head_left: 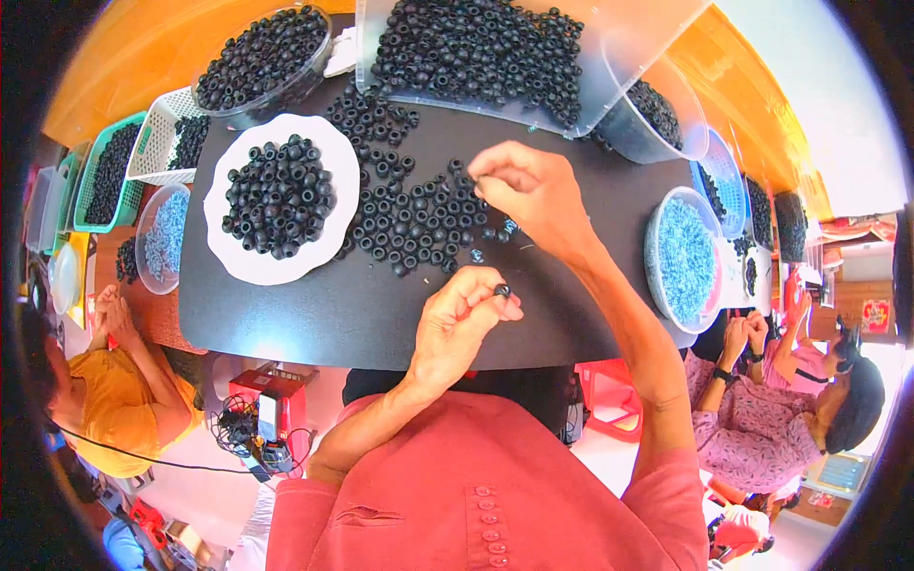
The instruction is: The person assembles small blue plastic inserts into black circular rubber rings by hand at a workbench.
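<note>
My left hand (pixel 451 326) is closed in a pinch near the table's front edge, gripping one black bead (pixel 502 290) between thumb and fingers. Farther away and to its right, my right hand (pixel 538 195) hovers by the loose beads, its fingertips pressed together. Whatever those fingertips hold, if anything, is too small to make out. Many loose black beads (pixel 409 221), round with holes, spread over the dark table (pixel 562 319) to the left of the right hand. A white scalloped plate (pixel 221 249) heaped with similar beads stands left of them.
A large clear bin (pixel 595 71) of black beads stands at the back, between a clear bowl (pixel 205 107) and a clear tub (pixel 700 114). At right is a bowl of small blue pieces (pixel 687 262). People sit working at both sides; a red stool (pixel 614 404) stands below.
</note>
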Demonstrator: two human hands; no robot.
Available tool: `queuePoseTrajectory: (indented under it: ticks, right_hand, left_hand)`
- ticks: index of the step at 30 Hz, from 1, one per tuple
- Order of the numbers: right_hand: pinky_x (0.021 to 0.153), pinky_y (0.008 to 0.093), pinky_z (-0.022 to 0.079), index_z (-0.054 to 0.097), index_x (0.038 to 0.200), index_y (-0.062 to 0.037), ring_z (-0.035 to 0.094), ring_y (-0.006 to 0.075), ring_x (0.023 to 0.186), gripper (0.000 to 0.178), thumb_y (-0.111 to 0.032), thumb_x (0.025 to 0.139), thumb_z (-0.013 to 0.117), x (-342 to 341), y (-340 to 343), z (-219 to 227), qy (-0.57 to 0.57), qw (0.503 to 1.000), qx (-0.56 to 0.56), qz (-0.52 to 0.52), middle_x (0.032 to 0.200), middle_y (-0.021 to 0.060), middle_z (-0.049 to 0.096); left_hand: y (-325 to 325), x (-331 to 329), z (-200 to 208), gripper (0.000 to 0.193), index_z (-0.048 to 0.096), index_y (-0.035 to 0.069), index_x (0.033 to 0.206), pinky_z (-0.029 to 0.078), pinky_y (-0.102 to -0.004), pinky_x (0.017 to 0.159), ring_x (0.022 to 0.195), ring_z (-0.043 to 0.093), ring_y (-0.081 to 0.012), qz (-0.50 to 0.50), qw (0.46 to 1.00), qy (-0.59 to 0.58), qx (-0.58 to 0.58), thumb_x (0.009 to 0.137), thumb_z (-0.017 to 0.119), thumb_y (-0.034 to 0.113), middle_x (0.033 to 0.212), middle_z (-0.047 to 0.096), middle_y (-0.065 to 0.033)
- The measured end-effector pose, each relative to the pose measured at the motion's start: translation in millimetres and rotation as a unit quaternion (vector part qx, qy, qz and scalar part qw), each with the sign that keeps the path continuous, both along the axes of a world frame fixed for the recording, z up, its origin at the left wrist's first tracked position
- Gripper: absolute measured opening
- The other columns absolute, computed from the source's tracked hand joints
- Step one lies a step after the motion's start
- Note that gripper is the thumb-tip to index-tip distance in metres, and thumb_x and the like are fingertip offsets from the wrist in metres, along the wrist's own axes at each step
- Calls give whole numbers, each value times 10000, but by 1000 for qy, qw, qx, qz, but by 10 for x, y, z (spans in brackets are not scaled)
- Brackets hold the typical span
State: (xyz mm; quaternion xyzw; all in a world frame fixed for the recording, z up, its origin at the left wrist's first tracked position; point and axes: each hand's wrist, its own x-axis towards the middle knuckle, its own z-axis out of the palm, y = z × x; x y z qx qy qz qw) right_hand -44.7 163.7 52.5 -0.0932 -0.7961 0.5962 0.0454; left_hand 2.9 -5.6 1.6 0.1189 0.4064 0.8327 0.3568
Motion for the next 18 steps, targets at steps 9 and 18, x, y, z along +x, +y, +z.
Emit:
queuePoseTrajectory:
  ticks: [9, 18]
  right_hand:
    - [596, 221, 468, 649, 947, 10, 601, 91, 680, 137, 53, 843, 570, 903, -154, -124, 77, 979, -190, 13, 877, 56, 625]
    - [641, 238, 486, 646, 946, 4, 617, 99, 704, 145, 46, 825, 579, 1065, -141, -181, 130, 989, -77, 1, 862, 69, 637]
  left_hand:
    - [32, -19, -10, 133, 536, -1, 1043, 487, -252, 795, 830, 613, -109, 19, 999, 45, -25, 915, 499, 5, 879, 638, -61]
    - [46, 29, 37, 147, 526, -3, 1043, 487, -238, 785, 826, 613, -105, 25, 994, 80, -63, 901, 499, -26, 904, 633, -60]
